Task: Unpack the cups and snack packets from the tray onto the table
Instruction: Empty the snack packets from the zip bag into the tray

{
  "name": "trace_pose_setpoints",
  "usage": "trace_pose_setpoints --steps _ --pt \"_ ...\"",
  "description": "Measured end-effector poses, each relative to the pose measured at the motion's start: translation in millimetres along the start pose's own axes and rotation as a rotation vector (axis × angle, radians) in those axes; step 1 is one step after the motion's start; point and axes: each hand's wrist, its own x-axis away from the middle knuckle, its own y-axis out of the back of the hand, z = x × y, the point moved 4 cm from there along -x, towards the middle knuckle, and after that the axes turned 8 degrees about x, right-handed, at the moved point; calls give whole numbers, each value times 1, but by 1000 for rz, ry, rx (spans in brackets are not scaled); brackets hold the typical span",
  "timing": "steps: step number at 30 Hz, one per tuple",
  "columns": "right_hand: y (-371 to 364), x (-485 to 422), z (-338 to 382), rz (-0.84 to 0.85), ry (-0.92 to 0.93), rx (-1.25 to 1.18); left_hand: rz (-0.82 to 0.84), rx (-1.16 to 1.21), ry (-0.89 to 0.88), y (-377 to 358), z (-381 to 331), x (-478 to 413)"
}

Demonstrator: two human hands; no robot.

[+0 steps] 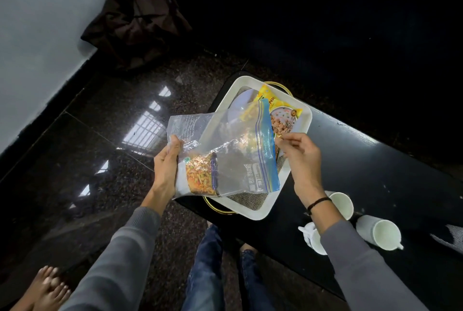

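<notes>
Fingers of the left hand: wrapped round one side edge of the clear zip bag, thumb on top, gripping it. Fingertips of the right hand: pinched narrow on a small gold corner just beside the bag's blue seal, by its colour most likely a corner of the yellow packet. Bag held low over the white tray, slack, with the snack mix slumped into the corner nearest the left palm. Yellow packet otherwise flat in the tray, partly under the bag. Three white cups already out on the dark table, near the right forearm.

To finish well: lift the bag clear of the tray rim before swinging across. Keep the heavy filled corner supported, not dangling from the seal. Take a fuller hold on the packet than a corner pinch, or risk a slip. Set both down on bare table short of the cups, avoiding a knock. Probably past halfway, with only the two packets left.
</notes>
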Motion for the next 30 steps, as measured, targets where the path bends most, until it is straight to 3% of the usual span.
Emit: trace_pose_setpoints --steps 4,9,12,14,17,19,21,22,23,27,30 --pt "-18 7 19 418 -8 -34 20 -26 4 -11 2 0" --pt "-39 27 28 746 -134 86 94 -47 2 -29 -1 2" --pt "-35 38 19 617 -335 29 137 -59 -8 -40 -3 2" --pt "-46 32 2 751 -179 171 172 -57 -19 -50 -4 5" --pt "-61 28 2 784 -166 188 198 -59 -20 -62 -4 11" --pt "-71 27 9 853 4 286 193 -54 -38 -68 -3 12" --pt "-67 28 7 878 -35 259 165 -64 -53 -70 -3 11" --pt "-59 25 -1 807 -23 267 152 -74 -59 -71 -3 10" --pt "-53 21 -11 734 -54 233 145 -83 -66 -72 -3 10" --pt "-31 33 -14 522 -471 -88 122 -161 -99 -69 -5 8" --pt "-15 43 6 428 -548 -236 201 -228 -28 -68 -5 7"
